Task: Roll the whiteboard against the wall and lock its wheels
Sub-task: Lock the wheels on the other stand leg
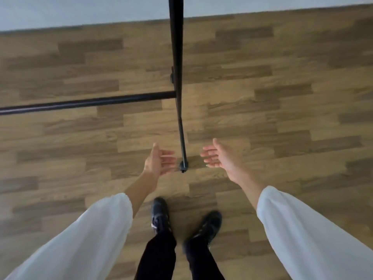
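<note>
On the wood-plank floor (262, 77), seen from above, the whiteboard's black frame (177, 57) stands with its upright post running down the view to a caster (183, 166) at the near end, and a cross bar (86, 102) reaching off to the left. The pale wall (80, 11) lies along the top edge, with the post appearing to meet or pass it, though the view does not settle whether the frame touches it. The left hand (159, 160) and right hand (218, 156) hang spread and empty on either side of the caster, palms turned inward, gripping nothing. Black shoes (160, 215) stand just behind the wheel. The likely trouble: with neither hand on the frame, a nudge from a foot aimed at the brake could roll the stand off the wall, or the foot could miss a small lever. The board surface itself is cut off above, the far casters are out of view, and the near wheel is too small and dark to show whether its lock is down.
</note>
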### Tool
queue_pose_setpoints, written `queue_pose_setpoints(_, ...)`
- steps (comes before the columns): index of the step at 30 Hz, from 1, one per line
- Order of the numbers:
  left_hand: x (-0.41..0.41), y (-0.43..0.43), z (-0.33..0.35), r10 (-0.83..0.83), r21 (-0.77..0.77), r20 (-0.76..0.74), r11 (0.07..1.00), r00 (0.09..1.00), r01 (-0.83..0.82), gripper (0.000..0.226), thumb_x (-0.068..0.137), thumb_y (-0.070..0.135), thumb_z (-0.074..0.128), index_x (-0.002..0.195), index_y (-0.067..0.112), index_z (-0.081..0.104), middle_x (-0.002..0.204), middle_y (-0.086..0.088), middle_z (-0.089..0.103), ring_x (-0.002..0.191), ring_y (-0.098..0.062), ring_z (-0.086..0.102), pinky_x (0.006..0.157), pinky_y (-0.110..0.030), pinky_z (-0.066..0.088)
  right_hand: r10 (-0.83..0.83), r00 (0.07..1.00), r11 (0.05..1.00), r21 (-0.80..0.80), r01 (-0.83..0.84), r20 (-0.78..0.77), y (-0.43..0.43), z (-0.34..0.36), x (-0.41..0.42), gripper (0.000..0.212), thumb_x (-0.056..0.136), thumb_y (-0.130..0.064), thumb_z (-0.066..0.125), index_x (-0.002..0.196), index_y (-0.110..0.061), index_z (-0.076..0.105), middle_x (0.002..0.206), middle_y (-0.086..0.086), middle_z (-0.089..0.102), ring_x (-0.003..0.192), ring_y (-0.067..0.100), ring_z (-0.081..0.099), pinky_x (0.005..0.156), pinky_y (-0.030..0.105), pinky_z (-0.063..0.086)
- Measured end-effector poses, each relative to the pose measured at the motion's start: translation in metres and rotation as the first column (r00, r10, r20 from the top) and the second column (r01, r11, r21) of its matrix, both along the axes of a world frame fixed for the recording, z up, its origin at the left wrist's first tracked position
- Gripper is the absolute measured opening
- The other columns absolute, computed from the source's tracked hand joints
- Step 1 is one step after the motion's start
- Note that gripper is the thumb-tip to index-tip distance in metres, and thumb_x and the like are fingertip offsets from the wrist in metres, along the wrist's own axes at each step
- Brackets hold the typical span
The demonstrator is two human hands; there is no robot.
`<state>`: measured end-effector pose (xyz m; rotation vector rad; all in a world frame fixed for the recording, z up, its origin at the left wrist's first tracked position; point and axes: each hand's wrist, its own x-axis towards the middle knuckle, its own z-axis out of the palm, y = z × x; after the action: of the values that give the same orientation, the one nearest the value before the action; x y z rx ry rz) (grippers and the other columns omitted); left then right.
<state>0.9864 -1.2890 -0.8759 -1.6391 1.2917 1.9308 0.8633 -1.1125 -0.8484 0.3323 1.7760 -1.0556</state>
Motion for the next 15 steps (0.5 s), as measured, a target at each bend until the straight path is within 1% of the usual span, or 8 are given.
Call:
queue_pose_setpoints(2, 0.003, 0.017, -0.065, 0.009, -0.010, 0.043, 1.000, 0.999, -0.008, 0.066, 0.108, 0.052, 0.023, 0.107, 0.007, 0.071, 0.101, -0.015, 0.073, 0.080, -0.026, 0.067, 0.079, -0.036, 0.052, 0.009, 0.999, 0.999, 0.045, -0.011, 0.053, 0.009, -0.071, 0.012, 0.047, 0.112, -0.033, 0.033, 0.132, 0.000, 0.061, 0.124, 0.017, 0.070, 0.108, 0.034, 0.067, 0.085, 0.036, 0.057)
queue_pose_setpoints(4, 0.010, 0.032, -0.125, 0.009, -0.005, 0.092, 1.000, 0.996, -0.009, 0.063, 0.109, 0.050, 0.024, 0.103, 0.008, 0.071, 0.100, -0.013, 0.072, 0.091, -0.029, 0.067, 0.093, -0.041, 0.052, 0.036, 0.994, 0.996, 0.082, -0.044, 0.106, 0.019, -0.138, 0.028, 0.039, 0.110, -0.029, 0.042, 0.134, -0.003, 0.059, 0.124, 0.015, 0.070, 0.099, 0.026, 0.066, 0.076, 0.027, 0.056)
queue_pose_setpoints(6, 0.016, 0.042, -0.176, -0.008, -0.007, 0.121, 1.000, 0.993, 0.009, 0.060, 0.109, 0.050, 0.025, 0.096, 0.013, 0.070, 0.098, -0.010, 0.072, 0.100, -0.029, 0.065, 0.100, -0.044, 0.049, 0.105, 0.988, 0.988, 0.104, -0.117, 0.115, 0.028, -0.198, 0.042, 0.036, 0.107, -0.026, 0.051, 0.138, -0.008, 0.058, 0.125, 0.011, 0.069, 0.098, 0.020, 0.067, 0.073, 0.022, 0.056)
queue_pose_setpoints(8, 0.021, 0.046, -0.220, 0.001, -0.014, 0.126, 1.000, 0.992, 0.001, 0.059, 0.108, 0.053, 0.026, 0.100, 0.016, 0.072, 0.104, -0.007, 0.073, 0.105, -0.029, 0.064, 0.101, -0.046, 0.048, 0.233, 0.971, 0.965, 0.107, -0.237, 0.055, 0.033, -0.254, 0.054, 0.042, 0.104, -0.022, 0.057, 0.145, -0.012, 0.053, 0.133, 0.008, 0.066, 0.104, 0.020, 0.066, 0.079, 0.025, 0.057)
queue_pose_setpoints(10, 0.025, 0.048, -0.251, -0.008, -0.021, 0.095, 1.000, 0.995, 0.010, 0.062, 0.107, 0.057, 0.025, 0.112, 0.018, 0.072, 0.115, -0.005, 0.073, 0.109, -0.026, 0.065, 0.102, -0.046, 0.047, 0.375, 0.926, 0.923, 0.107, -0.369, -0.040, 0.035, -0.295, 0.063, 0.057, 0.100, -0.023, 0.064, 0.153, -0.016, 0.044, 0.144, 0.004, 0.059, 0.111, 0.020, 0.066, 0.093, 0.035, 0.057)
queue_pose_setpoints(11, 0.026, 0.049, -0.266, -0.024, -0.023, 0.076, 0.999, 0.997, 0.026, 0.063, 0.106, 0.059, 0.023, 0.116, 0.020, 0.071, 0.117, -0.003, 0.072, 0.109, -0.024, 0.065, 0.103, -0.047, 0.047, 0.418, 0.905, 0.906, 0.112, -0.409, -0.072, 0.035, -0.314, 0.068, 0.066, 0.097, -0.026, 0.068, 0.156, -0.018, 0.039, 0.149, 0.001, 0.055, 0.116, 0.021, 0.064, 0.099, 0.037, 0.054)
queue_pose_setpoints(14, 0.022, 0.045, -0.298, -0.085, -0.020, 0.012, 0.996, 0.996, 0.085, 0.065, 0.105, 0.062, 0.019, 0.127, 0.023, 0.066, 0.129, 0.001, 0.067, 0.113, -0.024, 0.064, 0.105, -0.049, 0.045, 0.501, 0.853, 0.865, 0.127, -0.486, -0.146, 0.030, -0.356, 0.078, 0.086, 0.089, -0.035, 0.077, 0.160, -0.021, 0.031, 0.158, -0.001, 0.045, 0.132, 0.021, 0.055, 0.106, 0.032, 0.043)
queue_pose_setpoints(15, 0.020, 0.044, -0.307, -0.103, -0.017, -0.005, 0.994, 0.995, 0.103, 0.068, 0.104, 0.063, 0.018, 0.134, 0.023, 0.064, 0.134, 0.001, 0.064, 0.113, -0.023, 0.064, 0.104, -0.048, 0.046, 0.539, 0.822, 0.842, 0.149, -0.519, -0.181, 0.029, -0.368, 0.081, 0.089, 0.087, -0.040, 0.078, 0.160, -0.021, 0.030, 0.160, 0.000, 0.043, 0.138, 0.022, 0.050, 0.110, 0.033, 0.040)
